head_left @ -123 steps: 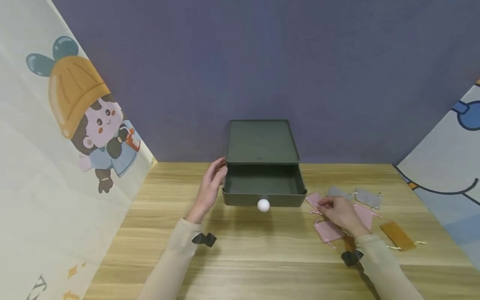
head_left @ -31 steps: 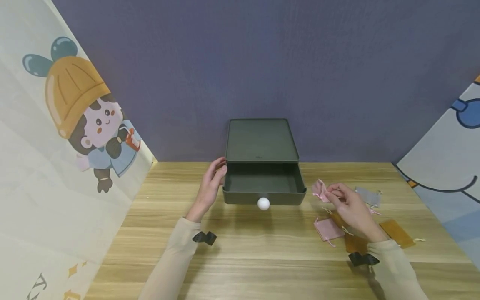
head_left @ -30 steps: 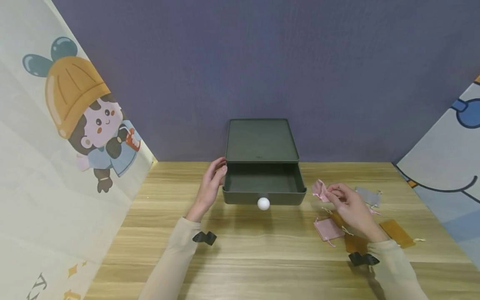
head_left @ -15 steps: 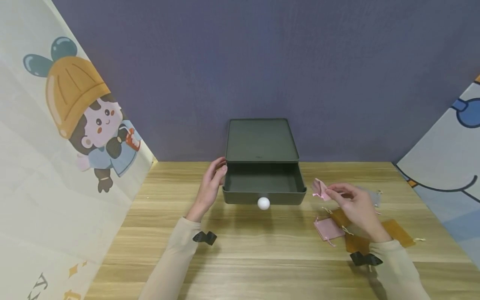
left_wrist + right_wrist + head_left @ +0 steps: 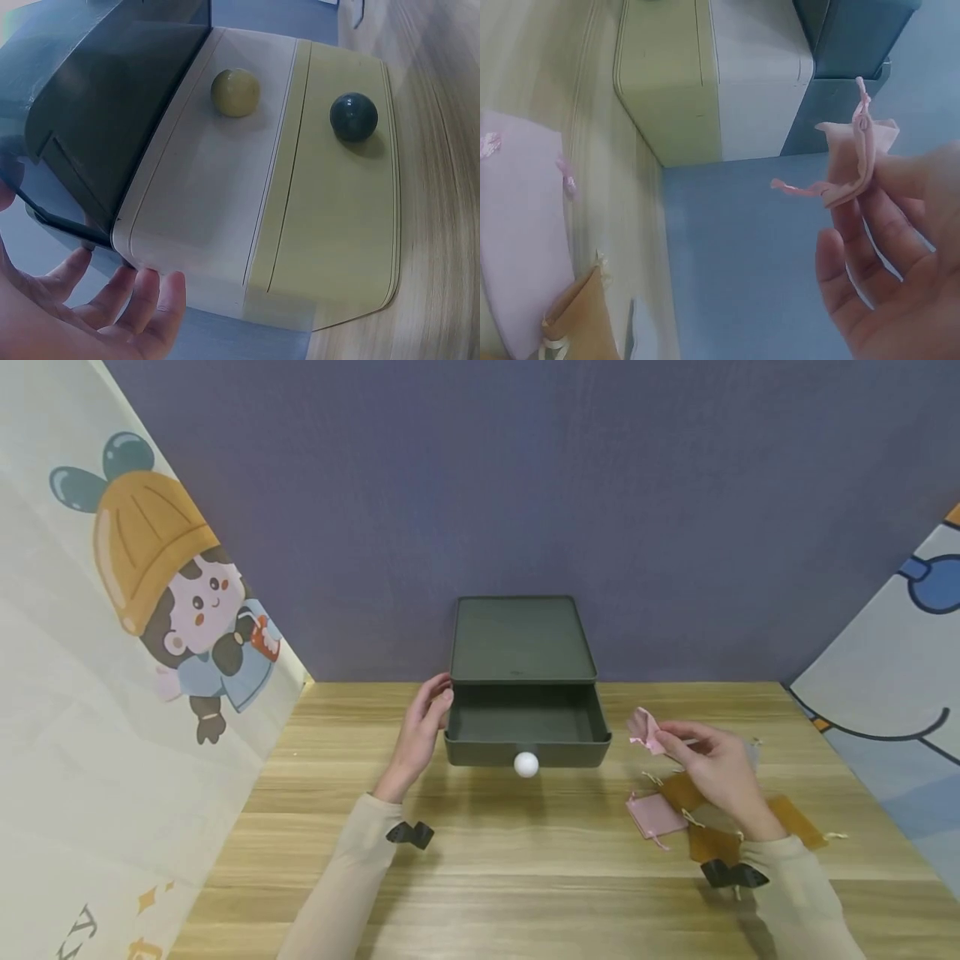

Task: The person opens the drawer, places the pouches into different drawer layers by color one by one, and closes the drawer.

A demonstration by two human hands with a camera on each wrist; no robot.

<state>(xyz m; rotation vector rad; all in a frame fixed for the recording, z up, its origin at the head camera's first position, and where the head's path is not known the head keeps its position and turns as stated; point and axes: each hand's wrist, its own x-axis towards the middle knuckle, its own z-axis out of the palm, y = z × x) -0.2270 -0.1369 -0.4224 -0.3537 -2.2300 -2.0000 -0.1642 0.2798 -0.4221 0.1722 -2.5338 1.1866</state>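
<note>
Two hands are in play, and we start nearest us: on the tabletop (image 5: 480,860) by our right sleeve lie a flat pink pouch (image 5: 654,814) and brown pouches (image 5: 716,843). Just above them our right hand (image 5: 712,768) has its grip pinched on a small pink pouch (image 5: 645,731), thumb and fingers (image 5: 870,217) clamped on the fabric, drawstring dangling, held in the air just right of the open drawer (image 5: 527,727). Across from it, our left hand (image 5: 420,731) rests against the drawer box's left side, fingers (image 5: 142,300) straight and relaxed, grasping nothing. Farther back sits the box top (image 5: 522,639) against the purple wall.

What could go wrong? We judge the pinch is light and only on an edge, so the pouch could slip and drop short of the drawer; the loose string could also snag the drawer's rim.

Compared with four seconds ago, the pink pouch is off the tabletop and closer to the drawer, lifted a touch higher than half a second back; our left hand has stayed put.
</note>
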